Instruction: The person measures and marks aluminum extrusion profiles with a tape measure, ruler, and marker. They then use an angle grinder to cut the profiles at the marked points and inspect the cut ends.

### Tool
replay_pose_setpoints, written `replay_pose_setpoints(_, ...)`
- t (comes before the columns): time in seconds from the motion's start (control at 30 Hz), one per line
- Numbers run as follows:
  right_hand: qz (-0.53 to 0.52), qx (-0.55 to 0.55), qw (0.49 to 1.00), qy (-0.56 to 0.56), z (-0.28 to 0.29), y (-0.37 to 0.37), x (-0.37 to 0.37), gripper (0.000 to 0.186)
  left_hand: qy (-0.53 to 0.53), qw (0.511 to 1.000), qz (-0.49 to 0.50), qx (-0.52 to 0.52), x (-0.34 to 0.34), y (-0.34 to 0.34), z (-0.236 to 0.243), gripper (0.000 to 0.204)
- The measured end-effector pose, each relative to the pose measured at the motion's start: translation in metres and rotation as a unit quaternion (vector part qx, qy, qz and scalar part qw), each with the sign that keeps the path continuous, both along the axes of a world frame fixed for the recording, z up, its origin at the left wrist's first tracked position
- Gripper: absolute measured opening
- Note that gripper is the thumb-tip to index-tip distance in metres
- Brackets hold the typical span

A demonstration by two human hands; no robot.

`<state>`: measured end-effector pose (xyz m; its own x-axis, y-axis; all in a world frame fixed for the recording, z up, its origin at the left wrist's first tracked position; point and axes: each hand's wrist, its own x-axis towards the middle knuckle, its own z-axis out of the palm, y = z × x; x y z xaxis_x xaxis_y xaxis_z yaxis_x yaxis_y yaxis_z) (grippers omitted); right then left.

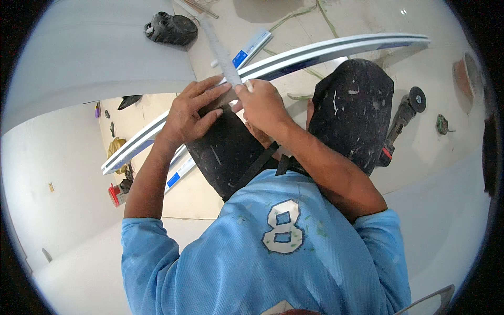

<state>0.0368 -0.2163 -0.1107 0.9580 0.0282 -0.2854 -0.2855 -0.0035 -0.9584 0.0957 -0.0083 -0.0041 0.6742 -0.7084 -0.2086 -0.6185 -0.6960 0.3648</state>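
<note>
- Blue shirt (336, 262) sits nearest.
- Ahead, close together, my left hand (190, 111) grips the long rail (294, 59), my right hand (265, 107) pinches the pale strip (220, 50).
- Rail lies crosswise, left end nearer me; strip points away.

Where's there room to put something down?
Bare floor shows past the long white strip, toward its right end, and between the grinder disc and reddish bowl. Around the left hand and right hand, it's crowded with other strips and knees.
</note>
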Motion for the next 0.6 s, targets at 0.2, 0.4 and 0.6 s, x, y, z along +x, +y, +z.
replay_pose_setpoints(0.2,-0.089,-0.087,0.992,-0.027,0.058,-0.078,-0.029,0.033,-0.025,0.99,0.137,-0.009,-0.022,0.005,-0.001,0.066)
replay_pose_setpoints(0.4,-0.236,-0.124,0.964,0.006,0.125,-0.145,-0.037,0.036,-0.204,0.979,0.01,-0.013,-0.047,0.005,-0.033,0.049)
replay_pose_setpoints(0.6,-0.279,-0.122,0.95,-0.062,0.125,-0.171,-0.042,0.035,-0.264,0.965,-0.008,-0.002,-0.06,0.003,-0.043,0.047)
